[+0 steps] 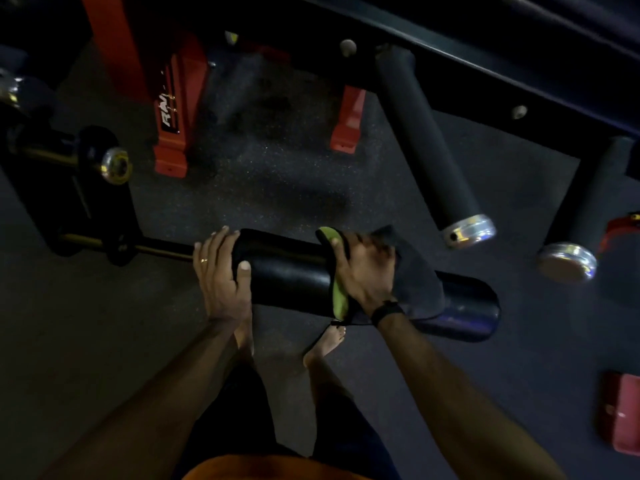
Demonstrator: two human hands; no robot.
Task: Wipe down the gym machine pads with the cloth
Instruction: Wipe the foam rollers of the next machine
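Note:
A black cylindrical roller pad [287, 271] lies crosswise in front of me on a thin metal bar. My left hand [221, 271] grips the pad's left end, fingers over the top and thumb on the near side. A dark cloth with a yellow-green edge [415, 278] is draped over the pad's right half. My right hand [363, 268] presses the cloth against the pad, fingers curled over it. The pad's right end [471, 306] sticks out past the cloth.
Two more black roller pads with silver end caps [429, 147] [581, 216] hang from a black frame bar [450, 53] at the upper right. Red machine legs [173, 109] stand at the back on the dark rubber floor. My bare feet [325, 344] are under the pad.

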